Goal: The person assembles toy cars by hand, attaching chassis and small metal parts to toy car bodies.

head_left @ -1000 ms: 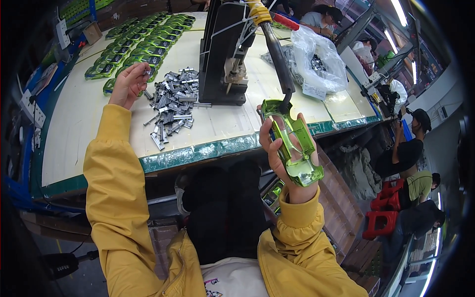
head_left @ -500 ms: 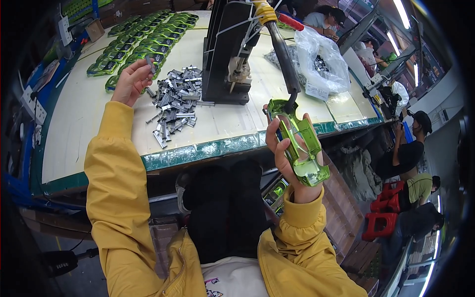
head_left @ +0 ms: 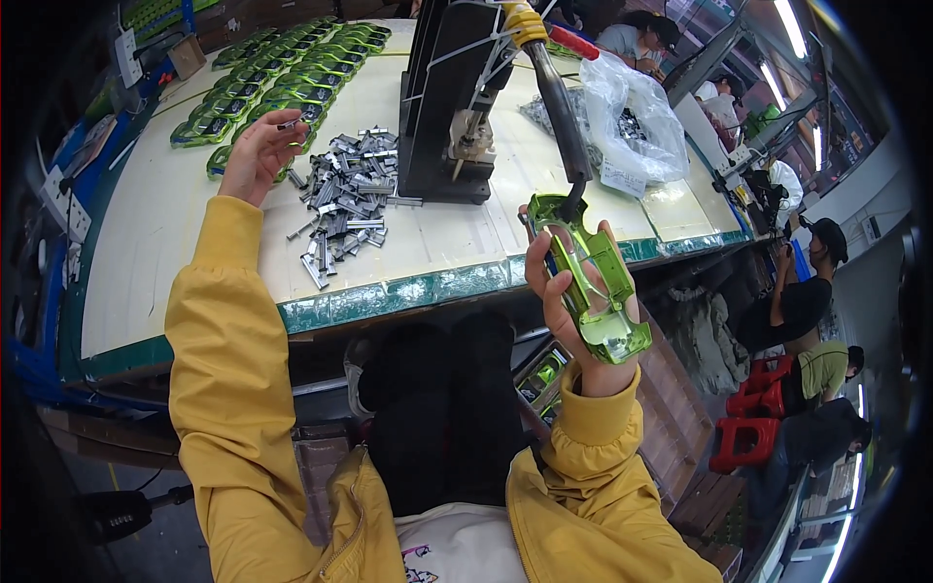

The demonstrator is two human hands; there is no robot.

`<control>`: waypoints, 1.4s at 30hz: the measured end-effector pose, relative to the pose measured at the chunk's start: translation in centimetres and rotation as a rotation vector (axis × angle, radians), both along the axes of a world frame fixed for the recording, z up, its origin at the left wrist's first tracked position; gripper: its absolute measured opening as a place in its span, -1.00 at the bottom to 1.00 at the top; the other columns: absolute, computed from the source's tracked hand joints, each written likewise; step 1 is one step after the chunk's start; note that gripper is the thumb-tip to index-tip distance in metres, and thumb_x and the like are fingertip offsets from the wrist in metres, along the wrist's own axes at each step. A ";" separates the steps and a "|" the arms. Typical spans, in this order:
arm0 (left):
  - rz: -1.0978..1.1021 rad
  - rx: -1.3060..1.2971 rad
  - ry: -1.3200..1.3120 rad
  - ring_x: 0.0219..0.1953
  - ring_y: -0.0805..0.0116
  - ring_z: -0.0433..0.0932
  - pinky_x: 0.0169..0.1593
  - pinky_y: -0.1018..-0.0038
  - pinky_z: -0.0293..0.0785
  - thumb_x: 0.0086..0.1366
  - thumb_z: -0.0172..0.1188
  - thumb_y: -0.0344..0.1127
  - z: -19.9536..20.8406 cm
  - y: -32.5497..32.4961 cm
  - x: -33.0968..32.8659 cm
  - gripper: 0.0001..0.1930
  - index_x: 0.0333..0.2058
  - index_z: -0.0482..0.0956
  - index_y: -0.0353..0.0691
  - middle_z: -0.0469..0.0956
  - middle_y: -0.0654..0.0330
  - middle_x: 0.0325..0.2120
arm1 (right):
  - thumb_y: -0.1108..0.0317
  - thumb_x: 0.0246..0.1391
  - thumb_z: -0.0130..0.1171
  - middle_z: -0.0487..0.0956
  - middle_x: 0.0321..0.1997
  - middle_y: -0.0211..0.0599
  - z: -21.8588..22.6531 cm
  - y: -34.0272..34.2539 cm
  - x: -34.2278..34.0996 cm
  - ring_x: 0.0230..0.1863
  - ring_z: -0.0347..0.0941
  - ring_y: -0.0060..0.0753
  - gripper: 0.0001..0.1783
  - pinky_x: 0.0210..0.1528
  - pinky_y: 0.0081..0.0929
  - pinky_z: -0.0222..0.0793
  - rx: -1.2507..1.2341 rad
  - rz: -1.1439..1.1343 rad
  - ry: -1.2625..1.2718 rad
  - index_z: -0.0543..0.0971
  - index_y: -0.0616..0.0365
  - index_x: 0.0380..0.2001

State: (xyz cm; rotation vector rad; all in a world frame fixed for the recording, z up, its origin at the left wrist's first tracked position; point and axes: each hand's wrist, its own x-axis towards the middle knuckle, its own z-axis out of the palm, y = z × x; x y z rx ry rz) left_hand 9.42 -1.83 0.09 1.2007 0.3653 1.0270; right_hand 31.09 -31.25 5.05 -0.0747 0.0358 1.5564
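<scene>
My right hand (head_left: 556, 298) holds a translucent green toy car body shell (head_left: 610, 291), hollow side toward me, just off the table's front edge. The tip of a dark nozzle (head_left: 573, 201) on a hanging tool reaches into the shell's upper end. Above the table at the left, my left hand (head_left: 259, 157) pinches a small grey metal piece (head_left: 290, 124) between thumb and fingers, mostly hidden. Beside that hand lies a loose heap of similar grey metal pieces (head_left: 345, 199).
Rows of green car shells (head_left: 292, 83) cover the table's far left. A black upright fixture (head_left: 428, 107) stands mid-table. To its right sits a clear plastic bag (head_left: 637, 126) of small parts. Red stools (head_left: 743, 442) and several people are at the right.
My left hand has turned slightly, so the metal piece shows less. My right hand and the car shell have shifted a little to the right under the nozzle.
</scene>
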 end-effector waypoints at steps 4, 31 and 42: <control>-0.062 -0.058 -0.022 -0.32 0.48 0.43 -0.24 0.61 0.37 0.12 -0.06 -0.27 0.0 0.4 -0.7 -0.72 -0.25 0.39 -0.33 0.47 0.16 -0.41 | 0.08 0.03 -0.14 0.34 -0.19 -0.05 0.2 -0.1 -0.4 -0.05 0.20 -0.25 -0.51 -0.27 -0.38 0.35 -0.006 0.002 0.000 0.33 0.38 -0.23; 0.249 0.130 0.502 -0.47 0.65 0.31 -0.38 0.68 0.27 0.10 0.05 -0.19 -1.0 2.8 -2.1 -0.71 -0.26 0.40 -0.25 0.36 0.40 -0.51 | 0.07 -0.21 0.07 0.40 -0.18 -0.02 -26.4 -19.6 22.1 -0.13 0.32 -0.03 -0.53 -0.11 -0.22 0.23 -2.049 -0.308 -1.930 0.41 0.09 -0.22; 0.527 -0.169 0.699 -0.63 0.61 0.39 -0.53 0.73 0.38 0.02 0.15 -0.32 0.5 6.1 -8.6 -0.86 -0.43 0.49 -0.23 0.43 0.34 -0.62 | 0.17 -0.09 -0.05 0.11 0.13 -0.40 -31.6 -19.8 23.4 -0.02 0.22 -0.13 -0.49 -0.09 -0.24 0.21 -2.157 -0.352 -2.132 0.21 -0.05 0.01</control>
